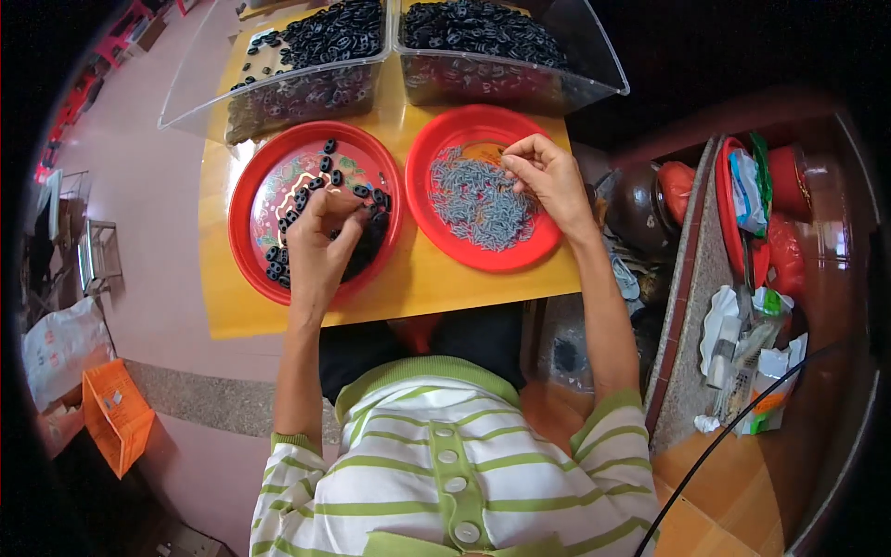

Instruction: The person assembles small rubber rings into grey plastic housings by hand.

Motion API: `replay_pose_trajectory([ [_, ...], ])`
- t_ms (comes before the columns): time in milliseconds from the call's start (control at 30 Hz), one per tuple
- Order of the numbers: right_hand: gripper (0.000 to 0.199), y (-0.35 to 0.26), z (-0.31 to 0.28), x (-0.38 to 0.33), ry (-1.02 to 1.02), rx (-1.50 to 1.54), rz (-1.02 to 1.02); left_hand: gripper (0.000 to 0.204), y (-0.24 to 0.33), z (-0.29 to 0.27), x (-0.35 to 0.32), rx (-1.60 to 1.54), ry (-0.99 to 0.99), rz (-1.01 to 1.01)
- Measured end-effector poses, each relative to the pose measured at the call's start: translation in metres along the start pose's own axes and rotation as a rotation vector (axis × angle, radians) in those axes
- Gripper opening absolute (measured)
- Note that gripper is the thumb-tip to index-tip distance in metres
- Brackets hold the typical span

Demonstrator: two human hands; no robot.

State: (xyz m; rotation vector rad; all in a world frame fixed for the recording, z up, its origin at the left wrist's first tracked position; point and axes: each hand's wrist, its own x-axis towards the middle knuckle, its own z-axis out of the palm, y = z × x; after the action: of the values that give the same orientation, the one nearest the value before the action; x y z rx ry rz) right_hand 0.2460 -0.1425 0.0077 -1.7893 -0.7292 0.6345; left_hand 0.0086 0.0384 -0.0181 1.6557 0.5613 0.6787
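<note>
My left hand (325, 241) is over the left red plate (243, 243), its fingers curled in a pinch among small black oval pieces (272, 253) with two holes each. What the fingertips hold cannot be made out against the dark pieces around them. Above the right red plate (422, 232), my right hand (549, 183) pinches thumb and forefinger together. Anything between them is too small to make out. A heap of thin grey screws (478, 200) covers most of that plate's bottom.
Both plates rest on a yellow tabletop (436, 295). Behind them stand a left clear bin (306, 102) and a right clear bin (492, 84), heaped with black pieces. A brown jar (640, 209) and a cluttered ledge (682, 306) flank the right. An orange bag (116, 413) lies lower left.
</note>
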Motion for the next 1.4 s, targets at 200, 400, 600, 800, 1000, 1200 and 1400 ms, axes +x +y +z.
replay_pose_trajectory([
  [200, 0.018, -0.006, 0.005, -0.024, -0.154, 0.337, 0.039, 0.017, 0.023, 0.046, -0.019, -0.387, -0.177, -0.192],
  [400, 0.022, -0.018, 0.014, -0.041, -0.244, 0.391, 0.036, 0.017, 0.028, 0.072, -0.020, -0.319, -0.209, -0.098],
  [600, 0.022, -0.035, 0.018, -0.052, -0.303, 0.321, 0.039, 0.015, 0.039, 0.079, -0.023, -0.287, -0.194, -0.065],
  [800, 0.021, -0.036, 0.018, -0.053, -0.340, 0.335, 0.059, 0.013, 0.038, 0.080, -0.022, 0.015, -0.166, 0.194],
  [1000, 0.014, -0.014, 0.037, -0.051, -0.032, 0.239, -0.182, 0.013, 0.033, 0.095, -0.016, -0.138, -0.088, 0.000],
  [1200, 0.012, -0.012, 0.050, -0.057, 0.155, -0.040, -0.263, 0.016, 0.020, 0.099, 0.000, -0.277, -0.126, -0.181],
  [1400, 0.013, -0.007, 0.048, -0.052, 0.203, 0.040, -0.239, 0.016, 0.016, 0.099, 0.002, -0.274, -0.062, -0.185],
])
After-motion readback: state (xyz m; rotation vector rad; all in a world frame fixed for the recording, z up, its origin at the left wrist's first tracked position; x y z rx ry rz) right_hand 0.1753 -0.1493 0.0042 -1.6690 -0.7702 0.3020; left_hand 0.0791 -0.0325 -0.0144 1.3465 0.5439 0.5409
